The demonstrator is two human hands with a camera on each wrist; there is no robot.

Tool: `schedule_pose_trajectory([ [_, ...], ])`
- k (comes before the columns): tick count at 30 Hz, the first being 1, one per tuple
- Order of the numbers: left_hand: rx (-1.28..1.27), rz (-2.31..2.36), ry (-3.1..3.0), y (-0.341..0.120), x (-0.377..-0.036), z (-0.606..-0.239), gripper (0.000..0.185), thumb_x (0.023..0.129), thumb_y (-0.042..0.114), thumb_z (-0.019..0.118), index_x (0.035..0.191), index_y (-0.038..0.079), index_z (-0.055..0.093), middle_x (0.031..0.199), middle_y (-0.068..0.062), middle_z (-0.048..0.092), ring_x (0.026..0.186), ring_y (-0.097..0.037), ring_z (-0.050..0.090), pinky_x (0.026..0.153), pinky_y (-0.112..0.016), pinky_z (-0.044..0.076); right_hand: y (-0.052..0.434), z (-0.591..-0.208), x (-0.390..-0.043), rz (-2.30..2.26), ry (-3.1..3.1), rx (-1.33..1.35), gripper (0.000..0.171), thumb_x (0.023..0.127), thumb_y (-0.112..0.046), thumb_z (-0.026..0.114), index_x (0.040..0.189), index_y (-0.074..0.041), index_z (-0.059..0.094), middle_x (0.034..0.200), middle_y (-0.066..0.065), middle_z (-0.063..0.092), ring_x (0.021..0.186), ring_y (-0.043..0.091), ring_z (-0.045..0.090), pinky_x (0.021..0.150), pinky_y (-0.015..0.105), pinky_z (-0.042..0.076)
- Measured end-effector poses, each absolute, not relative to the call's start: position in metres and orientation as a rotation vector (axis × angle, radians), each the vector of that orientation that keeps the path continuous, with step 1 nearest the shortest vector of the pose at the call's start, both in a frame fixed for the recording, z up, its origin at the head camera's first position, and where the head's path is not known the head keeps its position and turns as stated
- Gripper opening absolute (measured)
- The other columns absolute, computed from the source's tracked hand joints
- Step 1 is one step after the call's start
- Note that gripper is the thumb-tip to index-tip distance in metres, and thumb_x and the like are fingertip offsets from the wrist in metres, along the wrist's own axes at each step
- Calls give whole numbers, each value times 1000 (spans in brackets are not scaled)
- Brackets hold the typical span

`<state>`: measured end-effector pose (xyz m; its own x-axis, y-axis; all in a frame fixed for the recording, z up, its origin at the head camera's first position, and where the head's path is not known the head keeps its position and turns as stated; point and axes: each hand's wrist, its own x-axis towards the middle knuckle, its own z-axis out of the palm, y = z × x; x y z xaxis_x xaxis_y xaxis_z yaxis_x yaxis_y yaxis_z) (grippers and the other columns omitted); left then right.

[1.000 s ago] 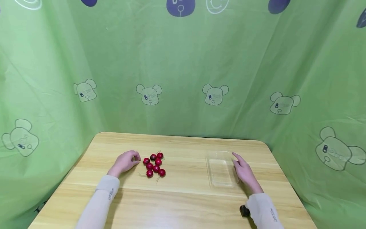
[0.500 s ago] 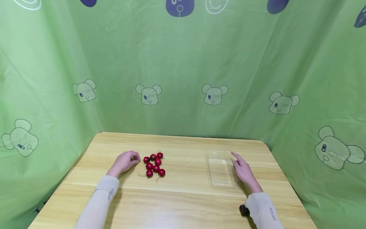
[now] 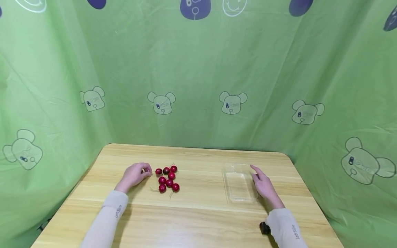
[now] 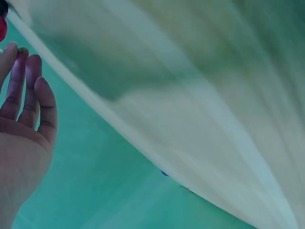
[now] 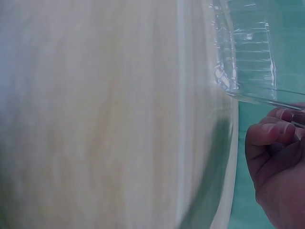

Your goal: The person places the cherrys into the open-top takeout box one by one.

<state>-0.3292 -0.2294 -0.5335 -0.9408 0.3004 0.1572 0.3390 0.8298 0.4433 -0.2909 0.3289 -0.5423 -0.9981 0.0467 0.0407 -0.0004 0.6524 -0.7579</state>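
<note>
Several red cherries (image 3: 167, 178) with thin stems lie clustered on the wooden table (image 3: 198, 213), left of centre. My left hand (image 3: 140, 172) rests on the table just left of them, fingers loosely bent and holding nothing, its fingertips a short way from the nearest cherry (image 3: 159, 171). In the left wrist view the fingers (image 4: 28, 90) look relaxed and a cherry (image 4: 2, 28) shows at the top left edge. A clear plastic tray (image 3: 238, 182) sits empty to the right. My right hand (image 3: 260, 181) lies along its right side, fingertips (image 5: 274, 131) touching the tray's rim (image 5: 248, 52).
A green curtain (image 3: 198, 86) printed with bear faces surrounds the table on the back and both sides. The table's front half is bare wood. A small black device (image 3: 264, 228) sits at my right wrist.
</note>
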Motion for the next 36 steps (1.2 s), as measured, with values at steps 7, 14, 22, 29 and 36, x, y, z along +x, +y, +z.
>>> schedule_pose_trajectory([
  [7, -519, -753, -2899, -221, -330, -524, 6, 96, 16, 72, 101, 16, 74, 93, 4, 73, 82, -13, 64, 83, -44, 55, 330, -544, -291, 1282, -2793, -30, 50, 111, -16, 41, 160, -8, 35, 87, 16, 57, 58, 15, 48, 60, 33, 46],
  [14, -585, -764, -2852, -207, -328, -512, 6, 96, 17, 73, 102, 18, 74, 94, 4, 73, 82, -12, 65, 81, -42, 56, 331, -543, -290, 1269, -2787, -27, 49, 111, -15, 40, 159, -8, 36, 84, 14, 56, 60, 16, 47, 62, 34, 45],
  [22, -600, -751, -2837, -195, -319, -504, 5, 95, 17, 75, 99, 19, 74, 91, 5, 73, 79, -10, 63, 77, -38, 56, 320, -545, -290, 1301, -2803, -2, 49, 111, -16, 40, 160, -8, 35, 83, 12, 55, 59, 15, 47, 61, 33, 45],
  [29, -667, -801, -2821, -171, -320, -500, 5, 95, 20, 74, 100, 18, 75, 91, 8, 72, 77, -7, 61, 75, -34, 54, 319, -541, -289, 1280, -2802, -5, 49, 111, -15, 39, 159, -7, 35, 83, 14, 55, 56, 15, 45, 59, 33, 45],
  [36, -692, -802, -2818, -149, -324, -494, 8, 96, 19, 74, 103, 16, 75, 90, 8, 72, 75, -6, 60, 75, -33, 54, 318, -539, -290, 1295, -2801, 7, 49, 112, -15, 40, 160, -8, 36, 83, 14, 54, 56, 14, 45, 60, 33, 45],
])
